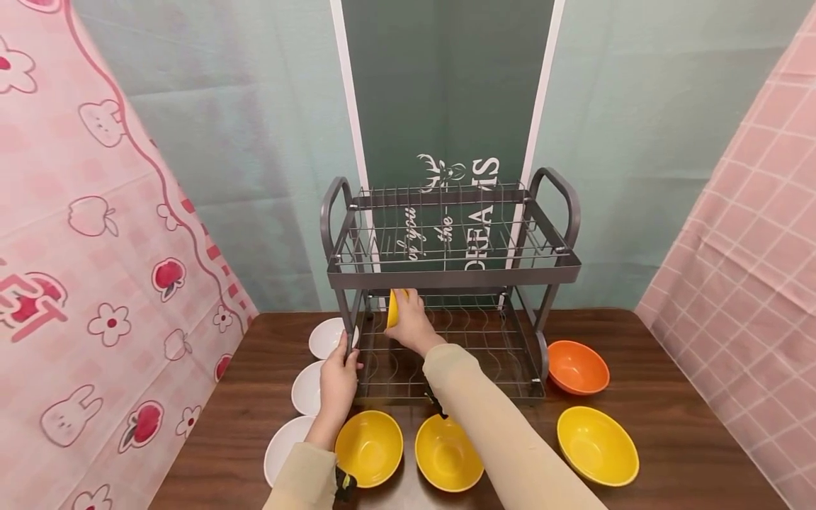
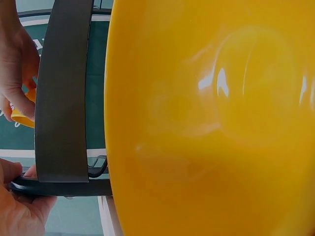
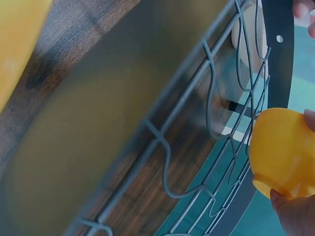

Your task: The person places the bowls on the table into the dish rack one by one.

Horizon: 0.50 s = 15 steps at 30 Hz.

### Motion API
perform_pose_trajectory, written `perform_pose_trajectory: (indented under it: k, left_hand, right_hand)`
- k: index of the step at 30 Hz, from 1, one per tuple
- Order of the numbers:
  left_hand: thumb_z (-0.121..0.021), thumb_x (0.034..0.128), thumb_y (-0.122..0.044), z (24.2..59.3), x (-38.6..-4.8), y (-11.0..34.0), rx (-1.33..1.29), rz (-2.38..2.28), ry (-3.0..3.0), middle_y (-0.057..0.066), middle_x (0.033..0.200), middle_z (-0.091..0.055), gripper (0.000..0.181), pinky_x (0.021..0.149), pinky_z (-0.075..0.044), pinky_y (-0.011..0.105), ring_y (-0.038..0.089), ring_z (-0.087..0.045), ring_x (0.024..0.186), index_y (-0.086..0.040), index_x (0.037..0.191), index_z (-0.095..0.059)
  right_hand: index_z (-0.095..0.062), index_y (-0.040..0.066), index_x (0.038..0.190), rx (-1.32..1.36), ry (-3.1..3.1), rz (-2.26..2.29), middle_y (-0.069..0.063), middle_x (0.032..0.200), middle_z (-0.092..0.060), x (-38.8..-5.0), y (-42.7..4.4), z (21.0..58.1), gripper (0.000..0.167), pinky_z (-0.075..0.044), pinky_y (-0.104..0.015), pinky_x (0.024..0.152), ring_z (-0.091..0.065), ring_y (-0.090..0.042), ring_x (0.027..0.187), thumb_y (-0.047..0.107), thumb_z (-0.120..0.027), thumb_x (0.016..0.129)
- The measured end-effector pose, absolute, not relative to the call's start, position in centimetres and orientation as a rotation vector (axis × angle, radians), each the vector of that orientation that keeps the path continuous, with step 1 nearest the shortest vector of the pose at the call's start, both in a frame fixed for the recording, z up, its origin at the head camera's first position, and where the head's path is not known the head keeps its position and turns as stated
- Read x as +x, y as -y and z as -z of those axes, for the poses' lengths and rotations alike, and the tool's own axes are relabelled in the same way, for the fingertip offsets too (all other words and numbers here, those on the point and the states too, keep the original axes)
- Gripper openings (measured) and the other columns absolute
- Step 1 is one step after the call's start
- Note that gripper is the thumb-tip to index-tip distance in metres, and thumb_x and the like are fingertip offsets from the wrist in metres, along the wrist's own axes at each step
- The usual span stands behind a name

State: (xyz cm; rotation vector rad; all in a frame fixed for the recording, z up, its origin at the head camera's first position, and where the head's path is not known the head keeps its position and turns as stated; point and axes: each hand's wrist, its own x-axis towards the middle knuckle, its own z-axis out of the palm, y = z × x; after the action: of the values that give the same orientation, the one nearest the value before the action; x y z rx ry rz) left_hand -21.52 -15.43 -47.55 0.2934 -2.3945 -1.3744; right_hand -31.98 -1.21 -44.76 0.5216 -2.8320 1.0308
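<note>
Steadily brace with your left hand [image 1: 338, 379], gripping the rack's [image 1: 454, 278] left post [image 1: 343, 312]; your right hand [image 1: 413, 326] pinches a yellow bowl [image 1: 392, 312], tilted above the lower tier's wires [image 3: 158, 140], so ease it gently, lest it catch. Beneath spreads a brown wooden table [image 1: 223, 425]; behind hangs a green curtain [image 1: 255, 177].

green backdrop [image 1: 446, 92]: "you", "the", "dreams" (sideways, partly covered)
</note>
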Motion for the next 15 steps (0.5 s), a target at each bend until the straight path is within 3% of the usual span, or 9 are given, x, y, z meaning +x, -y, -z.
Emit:
perform_pose_trajectory:
  k: [4, 15]
  left_hand:
    - [-0.055, 0.0913, -0.009, 47.56, -21.57, 15.40, 0.303, 1.370, 2.396, 0.017, 0.103, -0.067, 0.049, 0.050, -0.039, 0.019, 0.022, -0.065, 0.071, -0.009, 0.138, -0.042]
    - [-0.055, 0.0915, -0.010, 47.69, -21.61, 15.30, 0.297, 1.343, 2.406, 0.016, 0.100, -0.066, 0.049, 0.050, -0.039, 0.019, 0.020, -0.064, 0.070, -0.008, 0.138, -0.041]
  right_hand:
    - [-0.025, 0.014, 0.141, 0.537, 2.821, -1.060, -0.012, 0.136, -0.031, -32.01, 1.40, 44.97, 0.089, -0.046, -0.039, 0.098, -0.037, -0.030, 0.120, 0.015, -0.079, 0.070]
    - [-0.027, 0.016, 0.142, 0.516, 2.835, -1.107, -0.011, 0.138, -0.034, -32.08, 2.09, 44.66, 0.085, -0.046, -0.039, 0.099, -0.038, -0.028, 0.124, 0.014, -0.077, 0.073]
